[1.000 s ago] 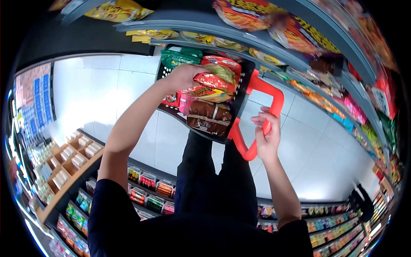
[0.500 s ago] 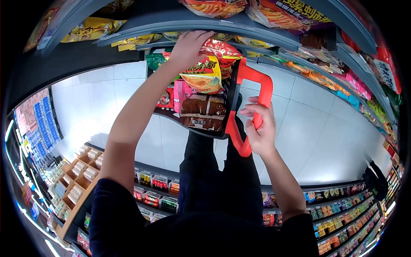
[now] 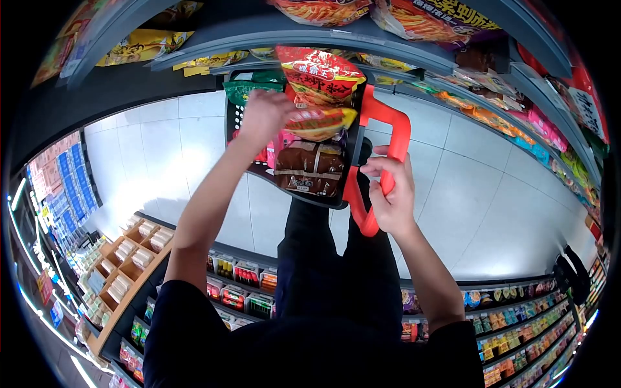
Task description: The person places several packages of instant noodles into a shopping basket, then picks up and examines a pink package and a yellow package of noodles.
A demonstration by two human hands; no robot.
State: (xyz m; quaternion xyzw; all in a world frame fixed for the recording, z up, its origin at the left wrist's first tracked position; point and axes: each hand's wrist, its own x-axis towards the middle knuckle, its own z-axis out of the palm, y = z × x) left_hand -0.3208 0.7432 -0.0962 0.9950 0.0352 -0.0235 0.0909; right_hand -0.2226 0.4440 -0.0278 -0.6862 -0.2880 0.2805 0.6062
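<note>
My right hand is curled round the red handle of a black shopping basket. Over the basket's left half is my left hand, its fingers smeared by motion and close to the left end of a yellow food bag. A red bag with printed characters stands tilted at the basket's far side. Nearest my legs lies a brown packet. A green bag sits in the far left corner, and pink packaging shows partly hidden below my left hand.
Ahead, grey shelves carry large noodle bags. More shelves with packaged goods run behind me. A wooden compartment rack stands at the left. Pale floor tiles surround the basket, and a dark-clothed person is at the far right.
My left hand has come off the red bag and moved down and left to the yellow bag. The red bag now shows its front, and the yellow one looks flatter. My right hand stays put.
</note>
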